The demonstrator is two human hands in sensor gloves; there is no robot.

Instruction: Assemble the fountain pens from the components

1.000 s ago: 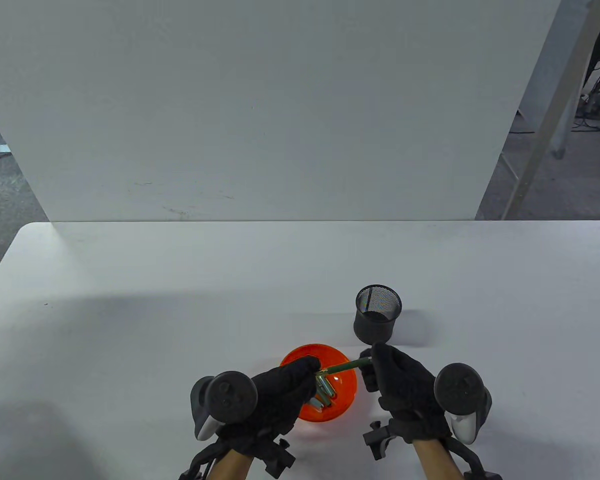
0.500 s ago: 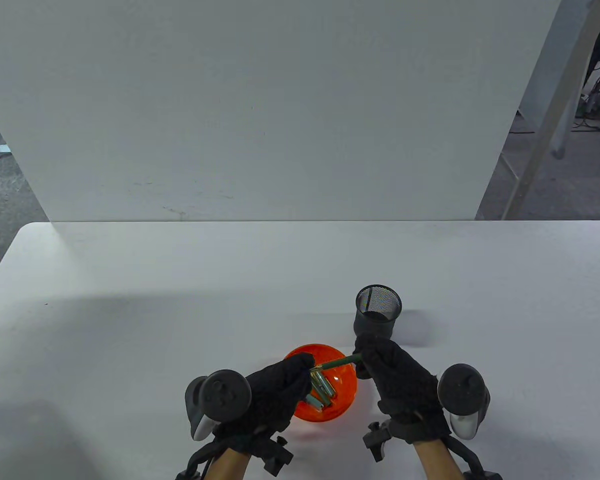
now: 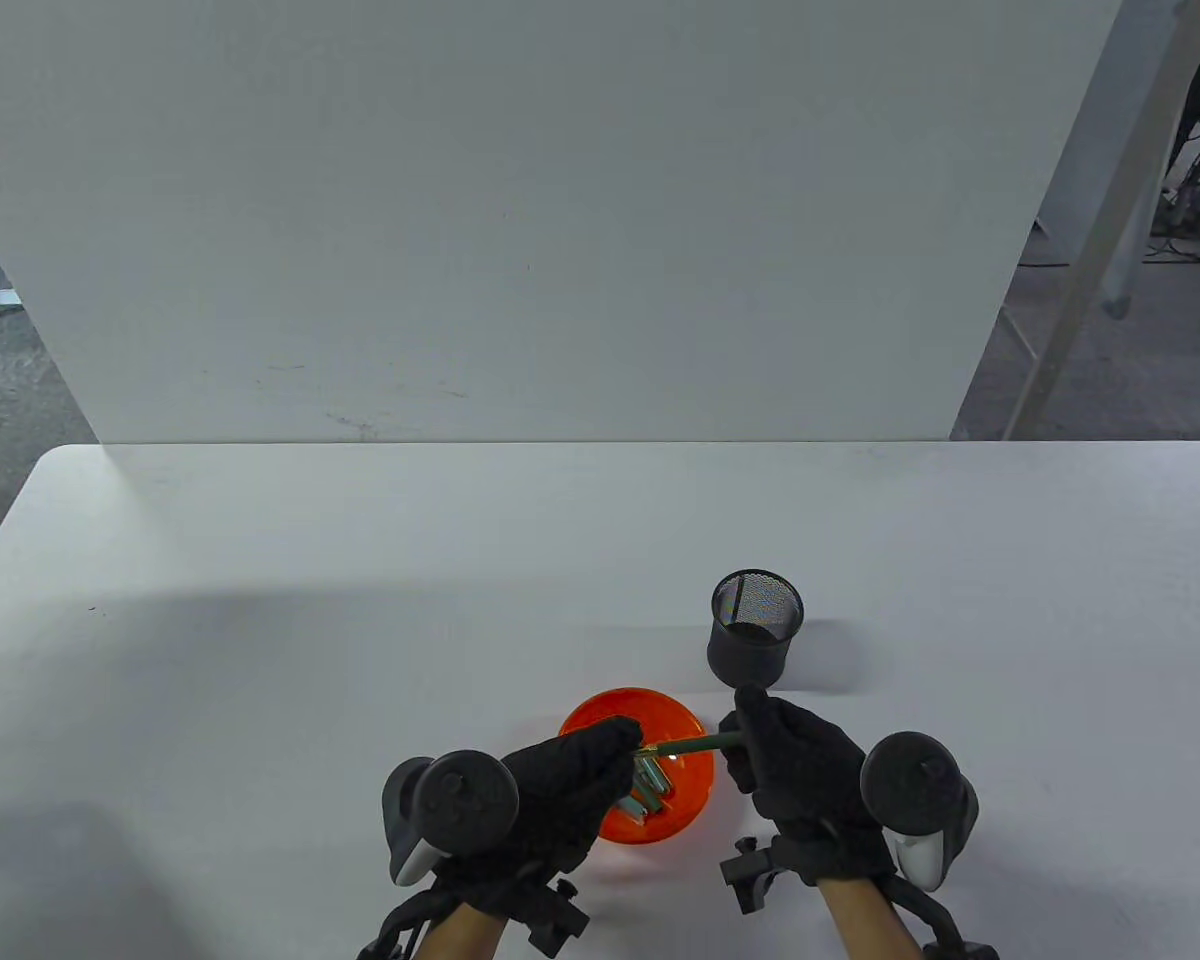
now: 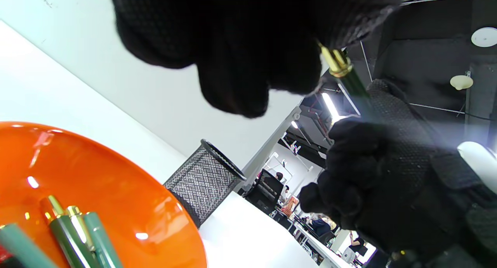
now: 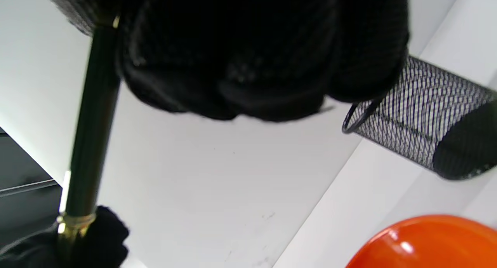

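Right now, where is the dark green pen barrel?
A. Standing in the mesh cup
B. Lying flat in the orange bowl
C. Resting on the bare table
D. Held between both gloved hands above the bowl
D. The dark green pen barrel spans from the left hand to the right hand, above the orange bowl; the mesh cup stands apart behind them.

Your white worktop (image 3: 360,620) carries two things, both toward its near edge. An orange bowl (image 3: 590,712) sits on it close to you, with green pen parts (image 3: 652,785) lying inside. A black mesh cup (image 3: 755,638) stands upright just beyond the bowl, to its right.
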